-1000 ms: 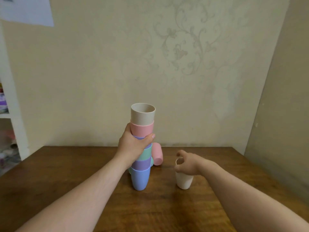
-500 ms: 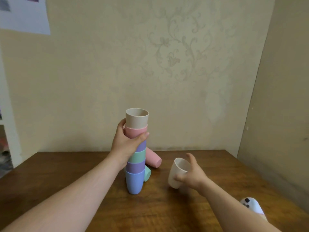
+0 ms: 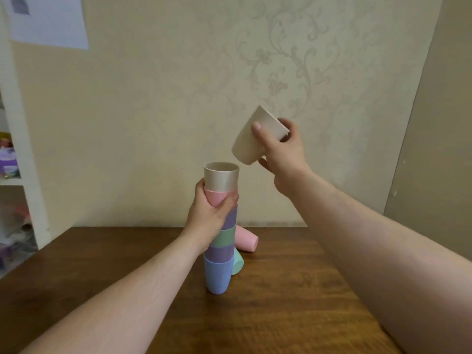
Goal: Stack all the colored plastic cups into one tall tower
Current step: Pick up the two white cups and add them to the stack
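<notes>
A tower of nested cups (image 3: 221,241) stands on the wooden table (image 3: 293,297): blue at the bottom, then purple, green, purple, pink and a beige one on top with its mouth up. My left hand (image 3: 208,215) grips the tower around the pink cup. My right hand (image 3: 279,146) holds a loose beige cup (image 3: 252,136) in the air, tilted, just above and to the right of the tower's top. Behind the tower a pink cup (image 3: 246,238) and a green cup (image 3: 237,263) lie on their sides.
The table meets a patterned wall right behind the cups, and a second wall closes in at the right. A white shelf unit (image 3: 18,175) with small items stands at the far left. A paper sheet (image 3: 48,20) hangs on the wall above.
My right hand has lifted the beige cup from the table up to above the tower's top. My left hand has stayed on the tower.
</notes>
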Tool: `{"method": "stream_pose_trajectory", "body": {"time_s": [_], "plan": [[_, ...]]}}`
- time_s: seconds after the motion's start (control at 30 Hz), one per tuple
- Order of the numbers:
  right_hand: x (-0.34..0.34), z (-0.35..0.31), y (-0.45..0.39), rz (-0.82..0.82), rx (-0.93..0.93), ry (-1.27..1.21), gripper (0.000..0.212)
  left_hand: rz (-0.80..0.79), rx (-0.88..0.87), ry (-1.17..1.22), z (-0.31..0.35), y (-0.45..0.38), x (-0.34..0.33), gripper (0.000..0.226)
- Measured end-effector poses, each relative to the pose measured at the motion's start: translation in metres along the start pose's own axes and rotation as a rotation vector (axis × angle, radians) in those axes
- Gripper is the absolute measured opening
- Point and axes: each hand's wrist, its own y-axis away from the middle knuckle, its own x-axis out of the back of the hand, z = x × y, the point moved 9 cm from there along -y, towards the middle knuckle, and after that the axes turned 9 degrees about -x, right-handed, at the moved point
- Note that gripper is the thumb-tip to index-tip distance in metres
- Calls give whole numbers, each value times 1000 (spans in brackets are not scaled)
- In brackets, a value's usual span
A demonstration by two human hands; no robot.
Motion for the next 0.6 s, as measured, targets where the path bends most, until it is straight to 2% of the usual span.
{"method": "stream_pose_trajectory", "body": {"time_s": [0.13, 0.23, 0.47, 0.6], "plan": [[-41, -3, 8, -140, 35, 180, 85, 5, 13, -28, -2, -4, 2, 79], [-62, 15, 12, -238, 17, 259, 93, 9, 22, -45, -4, -4, 4, 80], [-63, 46, 14, -280, -22, 260, 93, 30, 22, -72, -6, -2, 5, 67], [-58, 55, 11, -321, -22, 260, 90, 6, 23, -124, -7, -2, 5, 82]]}}
